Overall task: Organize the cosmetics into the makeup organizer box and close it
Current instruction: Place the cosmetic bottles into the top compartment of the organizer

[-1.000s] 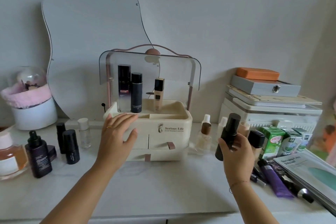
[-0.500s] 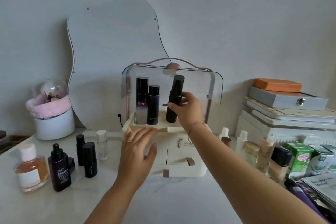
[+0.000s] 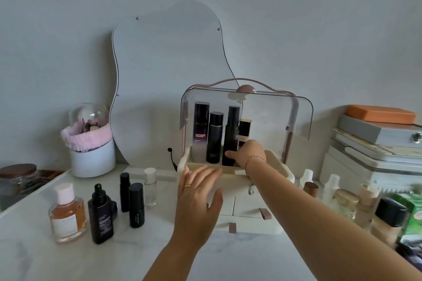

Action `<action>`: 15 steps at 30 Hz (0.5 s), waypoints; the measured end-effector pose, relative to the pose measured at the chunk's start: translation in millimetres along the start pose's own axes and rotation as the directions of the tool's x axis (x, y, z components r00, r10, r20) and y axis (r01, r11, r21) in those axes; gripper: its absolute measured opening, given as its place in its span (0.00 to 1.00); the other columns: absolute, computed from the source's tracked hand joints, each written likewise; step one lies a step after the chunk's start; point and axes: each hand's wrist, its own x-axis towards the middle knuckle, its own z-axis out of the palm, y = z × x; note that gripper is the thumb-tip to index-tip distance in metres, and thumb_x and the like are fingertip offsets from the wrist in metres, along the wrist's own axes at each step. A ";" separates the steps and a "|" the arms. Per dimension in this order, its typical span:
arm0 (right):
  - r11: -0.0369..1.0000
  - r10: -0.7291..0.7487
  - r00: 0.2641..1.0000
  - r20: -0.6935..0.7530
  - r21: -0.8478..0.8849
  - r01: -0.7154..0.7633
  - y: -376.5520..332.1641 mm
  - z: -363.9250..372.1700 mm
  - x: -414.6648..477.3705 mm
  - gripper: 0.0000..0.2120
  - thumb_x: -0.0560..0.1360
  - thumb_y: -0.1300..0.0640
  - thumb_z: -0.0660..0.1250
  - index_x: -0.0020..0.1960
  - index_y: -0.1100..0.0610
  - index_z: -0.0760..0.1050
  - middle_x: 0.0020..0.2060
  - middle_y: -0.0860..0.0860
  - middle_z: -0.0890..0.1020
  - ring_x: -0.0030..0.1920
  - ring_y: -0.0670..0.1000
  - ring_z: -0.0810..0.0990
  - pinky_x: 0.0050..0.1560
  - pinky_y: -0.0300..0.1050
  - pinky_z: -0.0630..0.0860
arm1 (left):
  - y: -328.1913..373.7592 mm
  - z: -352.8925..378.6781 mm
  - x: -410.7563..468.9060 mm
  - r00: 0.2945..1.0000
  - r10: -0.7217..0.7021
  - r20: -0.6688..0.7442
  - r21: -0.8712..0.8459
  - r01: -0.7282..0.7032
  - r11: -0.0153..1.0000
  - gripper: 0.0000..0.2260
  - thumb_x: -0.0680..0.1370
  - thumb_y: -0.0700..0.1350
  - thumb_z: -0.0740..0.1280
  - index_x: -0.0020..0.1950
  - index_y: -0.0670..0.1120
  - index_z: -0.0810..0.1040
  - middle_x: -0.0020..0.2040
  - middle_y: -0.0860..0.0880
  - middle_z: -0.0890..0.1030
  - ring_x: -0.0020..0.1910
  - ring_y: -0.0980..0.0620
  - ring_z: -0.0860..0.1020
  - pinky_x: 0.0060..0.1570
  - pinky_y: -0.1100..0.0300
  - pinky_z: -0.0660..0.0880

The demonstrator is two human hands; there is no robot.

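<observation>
Wavy mirror (image 3: 169,70) against the wall ahead of me. My left: white pot (image 3: 92,161) with pink trim; brown-lidded jar (image 3: 18,180). My right: orange box (image 3: 380,113) atop 1 grey case (image 3: 376,132); green carton (image 3: 411,219).

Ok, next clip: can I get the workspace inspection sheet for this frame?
Surface: white marbled tabletop, bottles standing on it.
Job's things: organizer box, lid raised; four bottles upright in top tray.
Clutter: loose bottles left; cartons, stacked cases right.
Hands: left hand flat on box front; right hand, fingers round spray bottle base.
Cables: black lead behind box.
Surroundings: wavy mirror, grey wall.
</observation>
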 end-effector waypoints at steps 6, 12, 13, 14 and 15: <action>0.999 0.028 1.000 0.014 -0.020 -0.028 -2.1 4.0 6.3 0.16 0.70 0.54 0.73 0.33 0.57 0.68 0.33 0.52 0.80 0.32 0.50 0.77 0.28 0.38 0.70 | 2.0 -2.9 0.6 1.000 0.011 -0.004 0.003 -0.011 1.000 0.22 0.78 0.55 0.51 0.67 0.50 0.74 0.65 0.57 0.75 0.68 0.61 0.65 0.73 0.60 0.45; 0.999 0.043 0.999 0.027 -0.016 -0.042 -2.2 3.7 4.0 0.10 0.72 0.53 0.70 0.42 0.60 0.78 0.40 0.53 0.84 0.37 0.52 0.79 0.36 0.42 0.73 | 4.1 -4.6 0.9 1.000 0.015 -0.007 0.004 -0.015 1.000 0.21 0.78 0.54 0.52 0.66 0.49 0.74 0.64 0.56 0.76 0.67 0.60 0.66 0.73 0.60 0.46; 0.999 0.048 0.998 0.036 -0.017 -0.048 -1.1 3.5 4.6 0.10 0.72 0.52 0.69 0.44 0.60 0.79 0.41 0.54 0.85 0.39 0.53 0.80 0.38 0.43 0.74 | 3.8 -4.6 0.9 1.000 0.016 -0.007 0.005 -0.016 1.000 0.21 0.78 0.54 0.52 0.66 0.49 0.74 0.64 0.56 0.76 0.67 0.60 0.66 0.73 0.59 0.46; 0.998 0.053 0.998 0.046 -0.020 -0.052 0.2 3.3 5.1 0.11 0.73 0.51 0.68 0.46 0.60 0.80 0.42 0.54 0.85 0.39 0.53 0.80 0.39 0.43 0.74 | 3.4 -4.4 0.9 1.000 0.018 -0.006 0.008 -0.018 1.000 0.21 0.78 0.54 0.53 0.66 0.49 0.75 0.64 0.56 0.76 0.68 0.60 0.66 0.73 0.59 0.46; 0.998 0.057 0.997 0.054 -0.022 -0.056 1.6 3.2 6.2 0.12 0.73 0.51 0.68 0.46 0.60 0.80 0.42 0.54 0.85 0.39 0.53 0.80 0.39 0.43 0.74 | 3.1 -4.4 0.7 1.000 0.019 -0.004 0.010 -0.019 1.000 0.21 0.78 0.54 0.53 0.66 0.49 0.75 0.64 0.57 0.76 0.68 0.60 0.66 0.73 0.58 0.47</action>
